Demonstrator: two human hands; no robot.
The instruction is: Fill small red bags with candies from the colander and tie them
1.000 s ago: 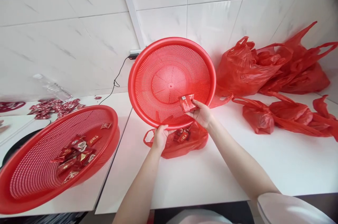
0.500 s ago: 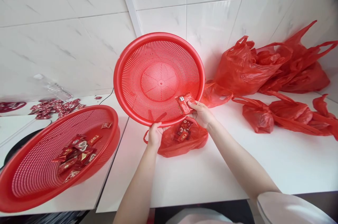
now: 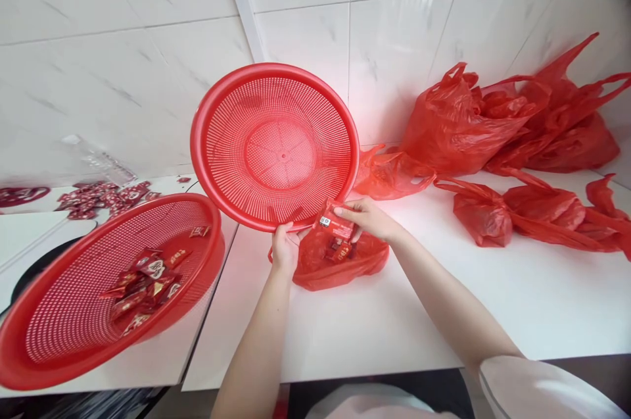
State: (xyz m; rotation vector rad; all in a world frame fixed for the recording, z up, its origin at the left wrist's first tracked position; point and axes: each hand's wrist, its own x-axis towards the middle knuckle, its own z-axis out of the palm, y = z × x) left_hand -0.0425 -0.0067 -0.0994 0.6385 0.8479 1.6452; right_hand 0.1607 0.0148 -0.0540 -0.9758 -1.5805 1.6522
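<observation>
My left hand grips the lower rim of a round red plastic colander basket, which is tilted up so its inside faces me and holds nothing that I can see. With fingers pinched, my right hand holds a small red packet with a white label, just in front of the basket's lower right rim. Below both hands, a red plastic bag lies open on the white table, with several dark red packets inside it.
A second red basket on the left holds several red packets. Behind it lie a pile of small wrapped packets and a clear plastic bottle. Filled red bags stand along the tiled wall; smaller knotted bags lie in front.
My right hand has brought the red packet down and left, out of the basket and over the open bag. The tilted basket has shifted left with my left hand still on its rim.
</observation>
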